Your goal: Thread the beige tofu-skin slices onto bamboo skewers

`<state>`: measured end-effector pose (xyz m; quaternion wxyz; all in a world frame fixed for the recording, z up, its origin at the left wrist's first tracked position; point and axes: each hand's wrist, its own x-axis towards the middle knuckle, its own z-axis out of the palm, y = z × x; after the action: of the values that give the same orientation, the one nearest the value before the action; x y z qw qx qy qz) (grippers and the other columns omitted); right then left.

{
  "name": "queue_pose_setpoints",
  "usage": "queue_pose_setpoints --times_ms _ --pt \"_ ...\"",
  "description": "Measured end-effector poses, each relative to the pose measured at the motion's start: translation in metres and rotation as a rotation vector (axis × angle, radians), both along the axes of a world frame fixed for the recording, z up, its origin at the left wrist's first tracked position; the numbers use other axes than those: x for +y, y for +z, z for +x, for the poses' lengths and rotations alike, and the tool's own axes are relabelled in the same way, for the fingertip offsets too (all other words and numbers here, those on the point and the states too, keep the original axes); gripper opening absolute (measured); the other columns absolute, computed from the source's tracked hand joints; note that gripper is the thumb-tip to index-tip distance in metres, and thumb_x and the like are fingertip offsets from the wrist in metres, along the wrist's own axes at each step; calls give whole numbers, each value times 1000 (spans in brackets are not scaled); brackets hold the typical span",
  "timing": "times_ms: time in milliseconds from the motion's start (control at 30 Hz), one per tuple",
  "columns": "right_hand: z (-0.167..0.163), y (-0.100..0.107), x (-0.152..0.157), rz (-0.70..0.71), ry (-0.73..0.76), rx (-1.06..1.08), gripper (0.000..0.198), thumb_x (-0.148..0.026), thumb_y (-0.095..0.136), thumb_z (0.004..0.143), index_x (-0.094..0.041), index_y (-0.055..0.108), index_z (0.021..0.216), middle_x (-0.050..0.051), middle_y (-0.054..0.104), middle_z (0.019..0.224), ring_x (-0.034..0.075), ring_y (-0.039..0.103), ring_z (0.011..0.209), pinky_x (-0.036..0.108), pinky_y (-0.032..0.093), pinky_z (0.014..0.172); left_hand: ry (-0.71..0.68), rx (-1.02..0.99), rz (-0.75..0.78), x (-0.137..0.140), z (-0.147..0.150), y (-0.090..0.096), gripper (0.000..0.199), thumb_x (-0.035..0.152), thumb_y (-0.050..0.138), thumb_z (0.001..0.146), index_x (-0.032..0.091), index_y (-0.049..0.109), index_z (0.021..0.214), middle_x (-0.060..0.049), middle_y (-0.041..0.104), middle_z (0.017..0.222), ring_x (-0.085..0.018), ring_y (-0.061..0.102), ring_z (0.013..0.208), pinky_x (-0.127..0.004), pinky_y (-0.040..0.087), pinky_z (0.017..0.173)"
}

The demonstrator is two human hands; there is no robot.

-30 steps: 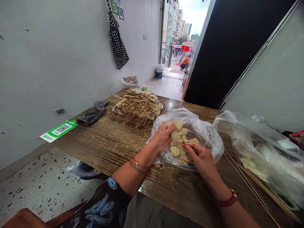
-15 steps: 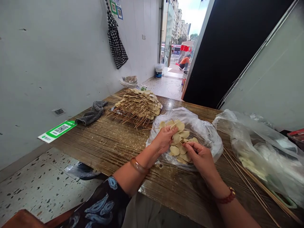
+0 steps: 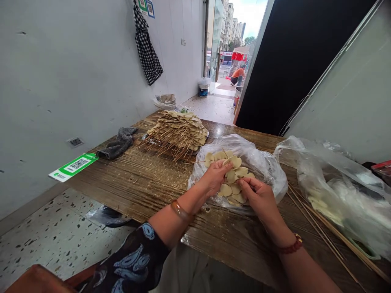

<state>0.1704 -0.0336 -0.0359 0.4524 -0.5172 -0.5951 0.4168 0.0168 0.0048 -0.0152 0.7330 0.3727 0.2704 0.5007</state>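
Observation:
My left hand is closed round a thin wooden skewer of pale round potato slices, over an open clear plastic bag. The thumb presses against the slices, and the fingers hide much of the skewer. Close on its right, my right hand pinches the edge of a potato slice between thumb and forefinger; its fingertips partly cover what they hold. Loose potato slices lie in the bag beneath both hands.
Behind the bag to the left, a tray bears a heaped pile of skewered slices. Bare wooden skewers and another plastic bag lie at right. A grey cloth and a QR-code card lie at the table's left edge.
The whole view has shifted slightly. My right hand has come a little higher along the slices, still pinching. My left hand keeps its grip on the skewer.

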Motion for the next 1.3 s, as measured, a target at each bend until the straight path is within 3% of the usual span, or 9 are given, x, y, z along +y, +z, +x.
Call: queue_pose_setpoints --times_ms 133,233,467,633,767,867,1100,1300 --pt "7 9 0 19 -93 44 37 -51 61 81 -16 71 85 -4 47 50 10 38 46 23 30 44 40 68 14 3 -8 8 44 42 76 69 14 65 101 -5 69 84 -12 64 67 -23 49 67" --pt "16 17 2 54 -202 121 38 -50 62 80 -15 70 92 -5 45 50 9 36 45 22 27 41 128 230 85 7 -14 11 41 43 71 74 14 64 102 -8 70 90 -13 65 72 -23 48 68" --pt "25 30 4 122 -322 237 33 -45 65 79 -13 69 88 -5 45 51 7 35 43 20 23 38 224 850 546 9 -14 2 16 24 68 74 16 72 87 -3 66 74 -13 55 66 -23 42 63" --pt "24 29 6 127 -325 227 34 -46 64 80 -13 69 88 -6 45 50 7 35 43 19 25 39 142 1093 886 9 -11 -3 20 22 58 83 18 69 99 -8 69 96 -20 61 89 -34 47 82" --pt "22 27 6 138 -297 198 34 -45 62 81 -14 70 89 -6 46 51 7 37 44 20 29 40 32 1157 1194 3 -3 -4 29 24 55 87 19 63 115 -10 64 123 -23 56 114 -41 41 101" --pt "20 26 6 139 -267 172 33 -45 61 82 -14 70 89 -6 47 51 7 37 43 20 31 42 -61 1253 1319 -3 4 -4 31 24 56 87 19 61 117 -9 60 129 -25 50 121 -42 38 105" --pt "17 26 6 126 -239 149 32 -45 59 83 -14 69 85 -6 48 50 7 36 42 20 30 41 -75 1404 1292 -6 11 -7 23 24 54 87 17 63 107 -10 65 111 -23 57 102 -39 44 92" --pt "17 25 5 132 -237 146 32 -45 59 83 -14 69 84 -6 47 49 7 36 42 20 29 42 71 1222 1122 -1 12 -13 17 22 54 86 17 69 93 -9 66 92 -20 59 88 -34 45 83"
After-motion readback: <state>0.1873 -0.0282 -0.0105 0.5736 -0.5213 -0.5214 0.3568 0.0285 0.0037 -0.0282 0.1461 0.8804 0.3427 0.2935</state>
